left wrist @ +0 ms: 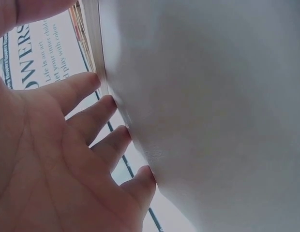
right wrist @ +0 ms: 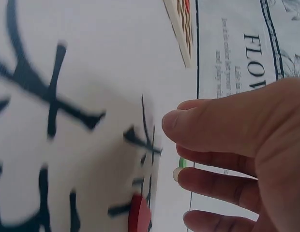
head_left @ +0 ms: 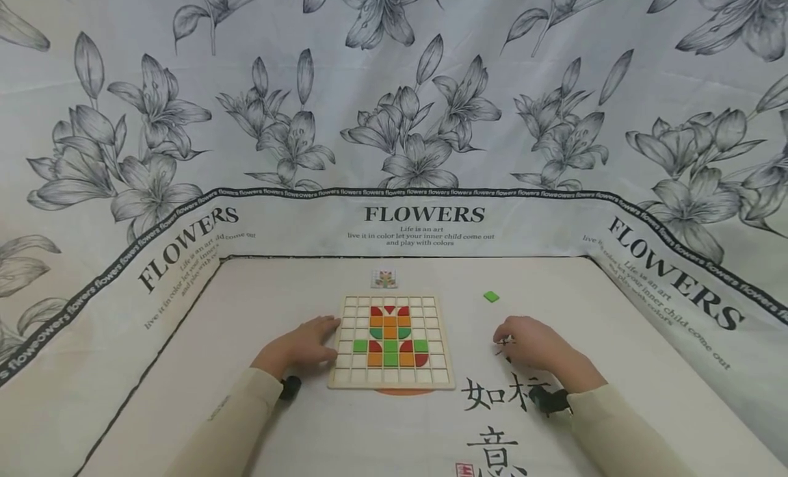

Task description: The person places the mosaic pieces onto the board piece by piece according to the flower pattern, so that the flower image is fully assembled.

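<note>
A wooden grid board (head_left: 345,376) lies on the table, its middle cells filled with red, orange, green and white tiles in a mirrored pattern. My left hand (head_left: 306,343) rests at the board's left edge, fingertips touching its side; in the left wrist view the left hand (left wrist: 58,140) has its fingers spread. To the right of the board, my right hand (head_left: 532,343) hovers low over the tabletop, fingers loosely bent. No piece shows between the thumb and fingers of the right hand (right wrist: 222,140) in the right wrist view. Below it lies a red piece (right wrist: 139,215).
A small pattern card (head_left: 384,279) lies behind the board. One green tile (head_left: 490,296) sits on the table beyond my right hand. Black brush characters (head_left: 492,449) mark the table cover. A flower-printed curtain (head_left: 425,224) encloses the back and sides.
</note>
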{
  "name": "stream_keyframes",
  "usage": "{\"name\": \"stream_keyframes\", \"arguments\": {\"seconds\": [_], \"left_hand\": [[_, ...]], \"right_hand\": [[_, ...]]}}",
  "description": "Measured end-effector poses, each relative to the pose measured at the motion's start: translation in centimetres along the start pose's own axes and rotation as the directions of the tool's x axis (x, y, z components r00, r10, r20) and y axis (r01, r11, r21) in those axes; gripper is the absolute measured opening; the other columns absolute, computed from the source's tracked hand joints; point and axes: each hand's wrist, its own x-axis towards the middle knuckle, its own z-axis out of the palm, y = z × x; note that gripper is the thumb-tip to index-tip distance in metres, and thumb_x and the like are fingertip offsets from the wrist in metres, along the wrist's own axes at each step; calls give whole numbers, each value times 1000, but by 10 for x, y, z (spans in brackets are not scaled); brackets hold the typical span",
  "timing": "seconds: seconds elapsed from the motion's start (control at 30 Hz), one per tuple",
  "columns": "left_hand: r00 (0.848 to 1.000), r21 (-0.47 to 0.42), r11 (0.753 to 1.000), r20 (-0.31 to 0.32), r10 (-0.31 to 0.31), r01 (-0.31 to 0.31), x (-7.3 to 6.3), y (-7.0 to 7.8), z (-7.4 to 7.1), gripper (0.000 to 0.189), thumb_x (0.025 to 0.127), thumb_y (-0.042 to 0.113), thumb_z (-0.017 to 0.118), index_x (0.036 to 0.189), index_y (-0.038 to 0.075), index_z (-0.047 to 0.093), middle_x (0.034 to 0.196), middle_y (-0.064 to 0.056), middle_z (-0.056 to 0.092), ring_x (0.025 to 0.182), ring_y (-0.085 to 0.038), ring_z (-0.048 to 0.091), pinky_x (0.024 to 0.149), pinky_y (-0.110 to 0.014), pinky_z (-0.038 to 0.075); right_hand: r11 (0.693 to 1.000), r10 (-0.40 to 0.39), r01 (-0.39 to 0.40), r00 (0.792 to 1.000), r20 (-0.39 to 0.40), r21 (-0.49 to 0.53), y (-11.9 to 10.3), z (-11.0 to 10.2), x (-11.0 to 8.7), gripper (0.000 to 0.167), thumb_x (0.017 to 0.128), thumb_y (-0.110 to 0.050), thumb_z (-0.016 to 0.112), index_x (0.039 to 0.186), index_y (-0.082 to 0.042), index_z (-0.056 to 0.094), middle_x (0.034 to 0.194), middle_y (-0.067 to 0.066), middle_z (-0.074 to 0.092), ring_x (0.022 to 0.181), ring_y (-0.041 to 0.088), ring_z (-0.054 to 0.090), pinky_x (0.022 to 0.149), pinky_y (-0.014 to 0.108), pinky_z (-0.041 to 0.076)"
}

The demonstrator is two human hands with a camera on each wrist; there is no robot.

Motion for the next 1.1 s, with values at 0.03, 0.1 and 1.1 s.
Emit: {"name": "stream_keyframes", "arguments": {"seconds": [0.03, 0.1, 1.1], "left_hand": [[1000, 1, 1000, 0, -2, 2, 0, 0, 0, 80, 78, 29, 60, 152, 13, 33, 159, -9, 30, 148, -32, 23, 121, -51, 22], [1000, -4, 1000, -2, -1, 1, 0, 0, 1, 80, 78, 28, 60, 151, 12, 34, 159, -10, 30, 148, -33, 23, 121, -51, 22], [1000, -12, 1000, -1, -10, 10, -1, 1, -1, 80, 78, 29, 60, 152, 13, 34, 159, -9, 29, 148, -32, 22, 121, -52, 23]], "right_hand": [[1000, 2, -2, 1000, -1, 8, 4, 0, -2, 18, 86, -7, 65, 101, -13, 73, 105, 3, 67, 100, 25, 63, 86, 47, 53], [1000, 4, -4, 1000, 3, 17, 12, 0, -5, 22, 84, -5, 65, 103, -13, 73, 110, 6, 67, 105, 29, 62, 89, 49, 53], [993, 99, -98, 995, -23, 67, 47, 11, -12, 41, 76, -6, 69, 117, -9, 66, 97, 4, 66, 86, 20, 59, 80, 46, 53]]}}
